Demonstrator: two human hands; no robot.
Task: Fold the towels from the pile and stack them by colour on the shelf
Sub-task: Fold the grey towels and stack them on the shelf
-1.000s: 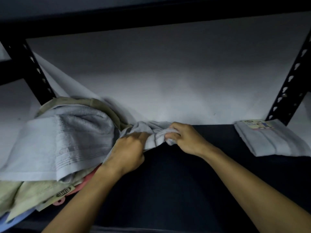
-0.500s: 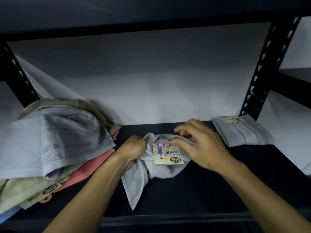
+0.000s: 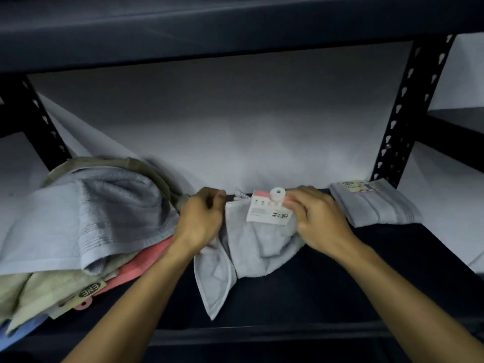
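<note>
At mid-shelf [image 3: 340, 271], a crumpled grey towel [image 3: 258, 247] lies between both hands, one corner trailing toward six o'clock. Its far edge is hidden behind the knuckles and motion blur softens the fingertips. The left hand [image 3: 200, 218], curled, bunches the towel's far left corner; the right hand [image 3: 320, 218] seems to pinch the edge beside a white barcode tag [image 3: 267, 212] with a plastic hook. At nine o'clock sits the unfolded pile [image 3: 86, 224], grey over olive, pink and blue, cut off by the frame. At two o'clock rests a folded grey towel [image 3: 374, 205].
</note>
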